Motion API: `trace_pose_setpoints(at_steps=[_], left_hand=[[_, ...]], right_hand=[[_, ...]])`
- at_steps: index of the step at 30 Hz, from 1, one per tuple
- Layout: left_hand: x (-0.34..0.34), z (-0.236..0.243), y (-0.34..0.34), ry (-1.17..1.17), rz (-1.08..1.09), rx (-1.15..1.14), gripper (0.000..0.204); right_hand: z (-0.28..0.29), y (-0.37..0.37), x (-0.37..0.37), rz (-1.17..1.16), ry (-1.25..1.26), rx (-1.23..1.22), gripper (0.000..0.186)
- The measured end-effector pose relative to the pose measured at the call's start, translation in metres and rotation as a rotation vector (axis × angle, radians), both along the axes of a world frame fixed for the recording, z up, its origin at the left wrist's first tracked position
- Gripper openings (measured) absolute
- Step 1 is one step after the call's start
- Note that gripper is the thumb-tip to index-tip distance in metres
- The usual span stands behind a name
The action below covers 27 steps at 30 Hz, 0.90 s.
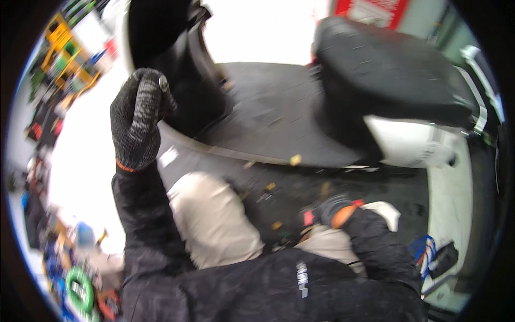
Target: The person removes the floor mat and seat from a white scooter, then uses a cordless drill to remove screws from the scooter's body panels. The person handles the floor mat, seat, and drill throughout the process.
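My gloved left hand point(137, 118) is raised beside the black front panel point(190, 94) of a scooter, its fingers closed on a small silver round piece point(163, 84). The scooter's grey-black footboard point(268, 118) lies to the right of that hand, and its black seat point(391, 75) stands above a white rear body point(407, 145). My right hand point(335, 212) is low over the dark floor point(284, 193), near my light-trousered leg and a small pink thing point(308, 217). It is blurred, and its fingers cannot be made out.
Yellow racks point(67, 48), a green coiled hose point(80, 290) and mixed gear crowd the left edge. Blue and red hoses point(426, 252) lie beside a black pouch point(445, 260) at lower right. A red-framed panel point(367, 11) stands behind the seat.
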<state>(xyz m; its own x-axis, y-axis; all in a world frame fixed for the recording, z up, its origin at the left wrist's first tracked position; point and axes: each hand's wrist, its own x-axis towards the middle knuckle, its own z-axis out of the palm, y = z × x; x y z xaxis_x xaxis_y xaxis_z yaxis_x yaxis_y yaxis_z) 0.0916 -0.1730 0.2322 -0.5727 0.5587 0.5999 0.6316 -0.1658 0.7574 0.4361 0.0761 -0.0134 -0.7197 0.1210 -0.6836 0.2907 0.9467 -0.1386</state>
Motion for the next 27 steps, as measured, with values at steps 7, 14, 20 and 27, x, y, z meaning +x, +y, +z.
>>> trace_pose_setpoints(at_steps=[7, 14, 20, 27], left_hand=[[-0.054, -0.135, -0.165, -0.39, 0.474, 0.189, 0.031], [-0.094, -0.312, -0.282, -0.821, 0.719, 0.124, 0.017], [-0.136, -0.425, -0.284, -0.882, 0.689, -0.276, 0.018], [-0.21, -0.488, -0.197, -0.285, 0.577, -1.423, 0.029]], right_hand=[[0.027, 0.009, 0.023, -0.114, 0.097, 0.115, 0.037], [0.034, -0.004, 0.005, -0.116, -0.19, 0.193, 0.039], [0.017, -0.02, -0.018, -0.232, -0.027, 0.049, 0.046], [-0.029, -0.055, -0.07, -0.172, -0.062, -0.027, 0.048]])
